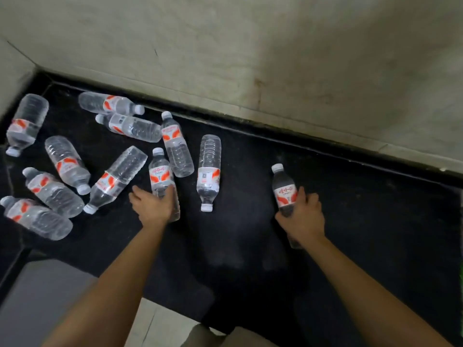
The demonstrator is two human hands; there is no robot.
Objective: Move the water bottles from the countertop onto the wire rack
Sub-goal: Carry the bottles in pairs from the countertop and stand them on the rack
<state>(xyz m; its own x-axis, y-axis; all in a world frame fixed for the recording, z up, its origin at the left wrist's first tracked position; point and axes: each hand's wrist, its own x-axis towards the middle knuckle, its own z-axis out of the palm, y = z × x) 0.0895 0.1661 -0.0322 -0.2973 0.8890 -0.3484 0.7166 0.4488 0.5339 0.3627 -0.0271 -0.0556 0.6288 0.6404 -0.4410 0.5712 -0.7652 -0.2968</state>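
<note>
Several clear water bottles with red-and-white labels lie scattered on the black countertop [250, 234], mostly at the left. My left hand [152, 206] wraps the lower half of one bottle [160, 174] whose white cap points away from me. My right hand [302, 214] grips another bottle [284, 189] around its lower body, cap pointing away. One loose bottle [209, 171] lies between my hands with its cap toward me. The wire rack is not in view.
A pale wall [275, 58] runs along the back of the counter and meets a side wall at the left corner. The counter's front edge drops to a grey floor [45, 296] at the lower left. Bottles crowd the left part of the counter.
</note>
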